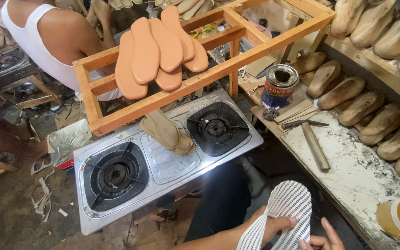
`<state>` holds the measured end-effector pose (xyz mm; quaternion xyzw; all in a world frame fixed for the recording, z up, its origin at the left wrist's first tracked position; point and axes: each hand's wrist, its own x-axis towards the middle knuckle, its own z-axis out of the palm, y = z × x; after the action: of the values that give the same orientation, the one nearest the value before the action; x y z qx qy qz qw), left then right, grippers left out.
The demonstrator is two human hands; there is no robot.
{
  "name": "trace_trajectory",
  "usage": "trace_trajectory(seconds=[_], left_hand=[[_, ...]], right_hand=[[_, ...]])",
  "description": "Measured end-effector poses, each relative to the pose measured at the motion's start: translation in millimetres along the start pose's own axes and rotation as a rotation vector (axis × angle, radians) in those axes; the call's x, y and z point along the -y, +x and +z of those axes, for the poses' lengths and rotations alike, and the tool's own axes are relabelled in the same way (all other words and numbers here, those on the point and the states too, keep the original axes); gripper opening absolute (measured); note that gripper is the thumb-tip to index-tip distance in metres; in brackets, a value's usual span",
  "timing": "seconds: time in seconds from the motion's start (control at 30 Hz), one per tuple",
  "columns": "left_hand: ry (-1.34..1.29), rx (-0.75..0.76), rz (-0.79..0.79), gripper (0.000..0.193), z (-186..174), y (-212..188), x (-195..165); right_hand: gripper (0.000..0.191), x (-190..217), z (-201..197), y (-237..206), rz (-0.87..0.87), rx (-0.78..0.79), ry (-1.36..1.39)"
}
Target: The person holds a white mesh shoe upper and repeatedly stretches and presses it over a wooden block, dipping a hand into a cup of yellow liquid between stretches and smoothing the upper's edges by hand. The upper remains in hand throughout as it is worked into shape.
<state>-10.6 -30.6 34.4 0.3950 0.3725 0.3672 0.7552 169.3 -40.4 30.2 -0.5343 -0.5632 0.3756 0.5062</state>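
- The stove (163,162) stands under the wooden rack (200,78); soles (158,51) lie on the rack.
- The hammer (311,139) and the can (278,85) are on the worktop (357,176), right of the stove.
- Shoe lasts (371,115) lie behind the hammer.

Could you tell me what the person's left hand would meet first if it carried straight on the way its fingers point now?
The left hand points right, under the white dotted insole it grips. Going straight on, it would probably meet the right hand first, whose fingers touch the same insole; depth is hard to judge here.

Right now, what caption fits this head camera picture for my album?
Both hands, left hand and right hand, hold a white perforated insole beside a two-burner gas stove under orange soles.
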Motion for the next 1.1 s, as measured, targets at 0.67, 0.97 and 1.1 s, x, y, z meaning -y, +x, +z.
trace_trajectory(seconds=[0.67, 0.97, 1.1], left_hand=[[-0.275, 0.045, 0.009, 0.053, 3.3, 12.3, 20.3], [-0.22, 0.123, -0.148, 0.056, -3.0, 10.5, 14.5], [-0.234, 0.118, -0.225, 0.045, 0.2, 12.6, 19.9]], right_hand=[[0.101, -0.9, -6.6, 7.4, 0.056, 0.047, 0.093], [0.092, 2.2, -7.3, 4.8, -0.074, -0.068, -0.164], [0.093, 2.5, -9.0, 8.4, -0.046, -0.067, -0.112]])
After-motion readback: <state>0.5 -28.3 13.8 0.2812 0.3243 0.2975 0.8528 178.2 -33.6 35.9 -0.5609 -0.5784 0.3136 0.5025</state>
